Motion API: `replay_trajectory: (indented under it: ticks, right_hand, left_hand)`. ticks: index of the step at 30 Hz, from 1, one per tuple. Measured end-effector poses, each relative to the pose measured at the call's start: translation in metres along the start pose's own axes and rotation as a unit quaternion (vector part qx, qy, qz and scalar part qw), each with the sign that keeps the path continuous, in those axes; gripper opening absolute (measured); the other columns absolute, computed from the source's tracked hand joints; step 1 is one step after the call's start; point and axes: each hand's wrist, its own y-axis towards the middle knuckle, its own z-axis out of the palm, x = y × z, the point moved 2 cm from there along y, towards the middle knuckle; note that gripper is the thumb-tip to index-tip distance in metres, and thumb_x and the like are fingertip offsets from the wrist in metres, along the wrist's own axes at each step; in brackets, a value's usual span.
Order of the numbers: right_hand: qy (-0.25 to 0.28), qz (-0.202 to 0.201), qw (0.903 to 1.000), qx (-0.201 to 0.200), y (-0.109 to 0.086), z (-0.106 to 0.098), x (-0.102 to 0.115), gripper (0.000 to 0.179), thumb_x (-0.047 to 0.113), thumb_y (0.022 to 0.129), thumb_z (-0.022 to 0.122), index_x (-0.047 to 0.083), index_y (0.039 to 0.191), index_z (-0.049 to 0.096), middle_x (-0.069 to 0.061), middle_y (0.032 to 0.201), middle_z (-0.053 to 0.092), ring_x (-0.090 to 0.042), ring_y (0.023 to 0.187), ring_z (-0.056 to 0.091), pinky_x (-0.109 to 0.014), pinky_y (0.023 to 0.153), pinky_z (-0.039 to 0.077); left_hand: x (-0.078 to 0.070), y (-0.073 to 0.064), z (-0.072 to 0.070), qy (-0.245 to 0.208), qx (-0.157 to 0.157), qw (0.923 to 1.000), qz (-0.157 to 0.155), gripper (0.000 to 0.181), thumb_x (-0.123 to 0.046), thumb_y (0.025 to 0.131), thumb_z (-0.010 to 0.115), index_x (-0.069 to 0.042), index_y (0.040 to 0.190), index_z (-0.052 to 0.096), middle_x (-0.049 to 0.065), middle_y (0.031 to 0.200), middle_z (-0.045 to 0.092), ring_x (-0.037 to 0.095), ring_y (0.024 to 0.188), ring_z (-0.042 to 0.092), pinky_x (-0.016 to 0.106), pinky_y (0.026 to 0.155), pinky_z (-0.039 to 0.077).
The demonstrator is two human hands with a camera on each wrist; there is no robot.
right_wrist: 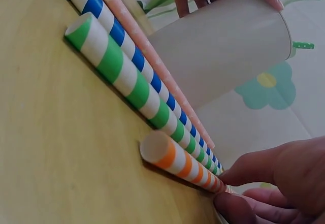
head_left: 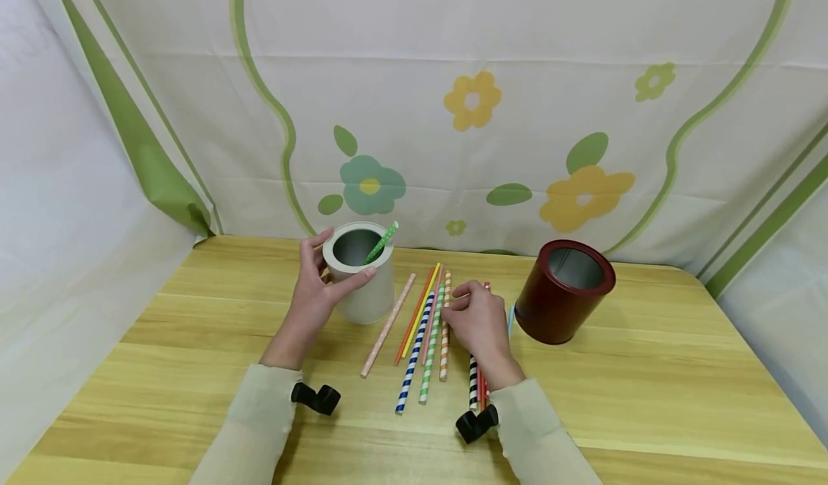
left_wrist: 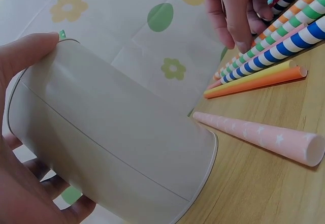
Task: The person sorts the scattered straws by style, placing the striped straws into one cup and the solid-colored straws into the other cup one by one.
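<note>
My left hand (head_left: 310, 305) grips a white can (head_left: 371, 299) near its top, thumb at the front rim and fingers round the far side. A green dotted paper straw (head_left: 387, 241) leans inside the can and sticks out over the rim. My right hand (head_left: 480, 323) is low over a loose row of paper straws, pinching an orange-and-white striped straw (right_wrist: 177, 158) between thumb and finger. Right beside that one lie a green-and-white striped straw (head_left: 425, 381) and a blue-and-white striped straw (head_left: 404, 388). A pink star-patterned straw (head_left: 386, 330) lies nearest the can.
To the right stands a dark red can (head_left: 546, 309) with an open top. Plain yellow (left_wrist: 259, 75) and orange (left_wrist: 274, 81) straws lie among the striped ones. A black-and-white straw (head_left: 474, 388) and others are partly under my right wrist. A flowered curtain (head_left: 414, 111) backs the wooden table (head_left: 679, 384).
</note>
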Motion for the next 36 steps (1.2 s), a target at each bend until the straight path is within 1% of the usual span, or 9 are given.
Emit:
replay_trajectory:
  ticks: [9, 14, 17, 24, 28, 36]
  right_hand:
    - [-0.006, 0.018, 0.9998, -0.004, 0.002, 0.002, 0.0, 0.029, 0.021, 0.086, 0.086, 0.009, 0.11, 0.074, -0.005, 0.092, 0.081, -0.018, 0.078, 0.073, -0.031, 0.067, 0.057]
    - [-0.009, 0.031, 0.9995, 0.0, 0.003, 0.003, 0.002, 0.031, 0.023, 0.086, 0.087, 0.01, 0.109, 0.073, -0.004, 0.091, 0.082, -0.017, 0.078, 0.074, -0.036, 0.071, 0.061]
    - [-0.016, 0.034, 0.9993, -0.002, 0.002, 0.004, 0.002, 0.031, 0.024, 0.085, 0.087, 0.01, 0.109, 0.073, -0.003, 0.09, 0.082, -0.017, 0.079, 0.074, -0.037, 0.073, 0.061]
    - [-0.03, 0.018, 0.9994, -0.007, -0.001, 0.003, 0.004, 0.03, 0.026, 0.085, 0.086, 0.011, 0.107, 0.072, -0.004, 0.089, 0.081, -0.017, 0.078, 0.073, -0.037, 0.072, 0.06]
    - [-0.041, 0.007, 0.9991, -0.011, -0.003, 0.004, 0.005, 0.028, 0.026, 0.086, 0.086, 0.011, 0.104, 0.07, -0.002, 0.088, 0.078, -0.017, 0.077, 0.07, -0.037, 0.071, 0.057]
    - [-0.051, -0.006, 0.9987, -0.001, -0.007, 0.008, 0.008, 0.026, 0.024, 0.089, 0.085, 0.011, 0.102, 0.067, -0.002, 0.085, 0.071, -0.016, 0.072, 0.064, -0.031, 0.066, 0.052]
  left_hand:
    - [0.001, 0.0, 0.001, 0.0, 0.0, 1.0, -0.002, 0.098, -0.024, 0.093, 0.085, -0.025, 0.165, 0.019, 0.008, 0.169, 0.037, 0.031, 0.15, 0.039, 0.061, 0.124, 0.033]
    - [0.001, 0.0, -0.001, 0.002, -0.004, 1.0, -0.001, 0.098, -0.024, 0.093, 0.084, -0.025, 0.165, 0.018, 0.009, 0.167, 0.038, 0.028, 0.151, 0.039, 0.06, 0.125, 0.032]
    - [0.002, 0.0, -0.001, 0.002, -0.004, 1.0, 0.001, 0.098, -0.023, 0.093, 0.084, -0.024, 0.165, 0.018, 0.009, 0.167, 0.038, 0.028, 0.15, 0.039, 0.06, 0.125, 0.031]
    - [0.002, 0.001, 0.001, -0.001, 0.0, 1.0, 0.0, 0.098, -0.022, 0.093, 0.084, -0.023, 0.165, 0.017, 0.009, 0.168, 0.038, 0.028, 0.15, 0.039, 0.06, 0.124, 0.031]
    - [0.003, 0.002, 0.001, -0.003, 0.001, 1.0, 0.003, 0.098, -0.022, 0.093, 0.084, -0.023, 0.165, 0.017, 0.009, 0.168, 0.038, 0.028, 0.15, 0.039, 0.06, 0.124, 0.031]
    - [0.003, 0.001, 0.001, -0.003, 0.001, 1.0, 0.001, 0.097, -0.021, 0.093, 0.084, -0.023, 0.165, 0.018, 0.009, 0.167, 0.039, 0.028, 0.149, 0.039, 0.059, 0.124, 0.031]
